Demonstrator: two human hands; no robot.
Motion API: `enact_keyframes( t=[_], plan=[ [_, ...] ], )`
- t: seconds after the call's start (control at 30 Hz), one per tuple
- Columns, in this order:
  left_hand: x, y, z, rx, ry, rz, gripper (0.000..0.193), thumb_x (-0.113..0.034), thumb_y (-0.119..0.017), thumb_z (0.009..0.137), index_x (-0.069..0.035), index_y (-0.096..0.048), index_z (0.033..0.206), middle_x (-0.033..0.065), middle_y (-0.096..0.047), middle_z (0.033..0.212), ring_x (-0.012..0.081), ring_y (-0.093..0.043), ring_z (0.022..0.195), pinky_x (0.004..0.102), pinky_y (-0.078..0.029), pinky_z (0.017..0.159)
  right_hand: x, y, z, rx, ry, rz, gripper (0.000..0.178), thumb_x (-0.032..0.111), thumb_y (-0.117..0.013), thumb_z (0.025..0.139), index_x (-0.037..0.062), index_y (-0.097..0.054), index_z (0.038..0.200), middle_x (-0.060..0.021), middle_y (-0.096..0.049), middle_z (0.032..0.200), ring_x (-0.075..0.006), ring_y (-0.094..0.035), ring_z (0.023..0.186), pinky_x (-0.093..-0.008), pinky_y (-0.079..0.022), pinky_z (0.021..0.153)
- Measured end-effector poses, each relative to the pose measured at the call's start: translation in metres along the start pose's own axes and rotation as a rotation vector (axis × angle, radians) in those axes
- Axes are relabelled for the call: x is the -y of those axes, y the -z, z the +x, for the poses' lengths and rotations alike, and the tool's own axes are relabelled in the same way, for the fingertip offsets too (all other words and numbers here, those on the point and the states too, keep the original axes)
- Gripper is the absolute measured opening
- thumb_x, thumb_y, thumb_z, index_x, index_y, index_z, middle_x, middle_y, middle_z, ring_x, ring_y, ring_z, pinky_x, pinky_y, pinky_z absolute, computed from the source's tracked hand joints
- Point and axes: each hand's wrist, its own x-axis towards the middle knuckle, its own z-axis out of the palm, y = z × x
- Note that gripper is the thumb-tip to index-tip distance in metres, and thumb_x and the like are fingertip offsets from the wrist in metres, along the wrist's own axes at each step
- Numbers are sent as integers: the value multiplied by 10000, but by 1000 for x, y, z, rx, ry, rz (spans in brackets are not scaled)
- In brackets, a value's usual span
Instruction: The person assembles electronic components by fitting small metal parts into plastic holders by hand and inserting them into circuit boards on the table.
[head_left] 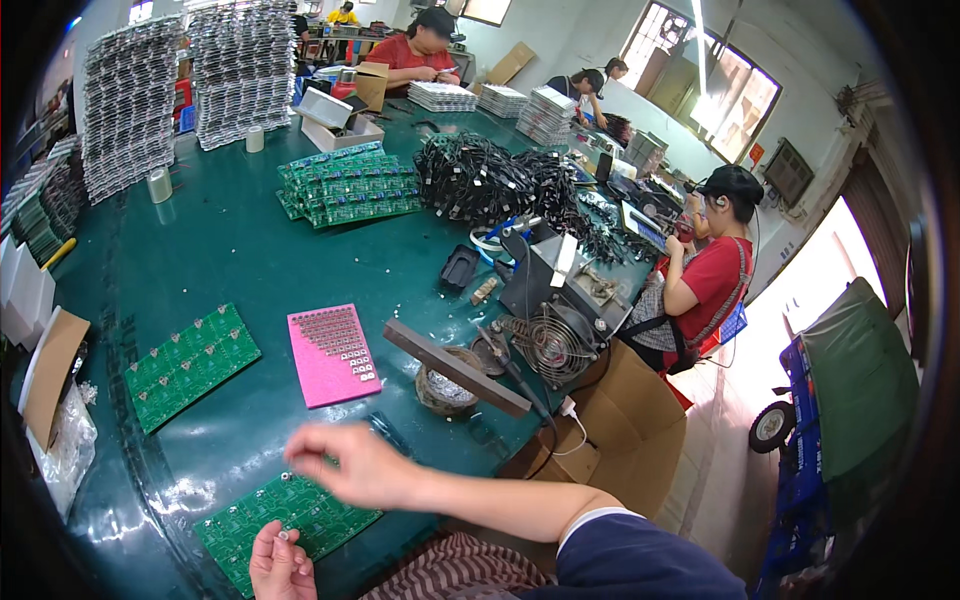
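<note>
The left hand [280, 565] sits low at the near edge of the dark green work table [220, 250], fingers curled, thumb and forefinger pinching what looks like a tiny silvery part right at the edge of the flat green circuit board panel [290, 525] lying closest to the person. The right hand [350, 465] sweeps across above that same panel, blurred; fingers seem loosely bent with the tips drawn together, but whether anything is between them I cannot tell.

Here is the worry: that right hand looks quick, and the panel lies loose near the table's edge. A brush from the wrist could skid it sideways or off the table. The little part in the left fingers is small enough to slip and vanish on the dark surface.

Just beyond, the pink rectangular tray [333, 355] of small pale components sits well within reach; a careless pass could scatter its rows. To its right, the soldering iron [510, 365] rests by the round solder-wire holder [445, 385], cable trailing off the edge, and a snag there would drag hot metal toward the boards.
</note>
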Motion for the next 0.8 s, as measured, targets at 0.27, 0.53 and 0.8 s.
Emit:
enact_keyframes(
  t=[0.27, 0.53, 0.8],
  plan=[
    [2, 0, 8, 55, -29, -8, 200, -82, -521, 896, 10, -522, 1074, 42, -572, 926, 76, -505, 713, 183, -429, 630, 13, -30, -31, 86, -75, 198, 99, 69, -584, 821, -2, -547, 880, -87, -586, 840, -232, -592, 764, -312, -460, 653],
    [1, 9, 0, 11, -44, -17, 192, -85, -515, 900, 6, -532, 1068, 34, -576, 899, 76, -515, 703, 177, -435, 631, 17, -42, -31, 99, 21, 146, 101, 68, -586, 820, 4, -565, 895, -92, -592, 837, -235, -595, 763, -310, -467, 650],
    [13, 20, 3, 66, -17, -84, 249, -109, -565, 874, 29, -524, 1077, 86, -597, 887, 129, -569, 732, 241, -481, 661, 16, -45, -31, 158, -8, -12, 112, 42, -597, 810, 25, -609, 920, -103, -620, 861, -219, -628, 781, -290, -499, 675]
  ],
)
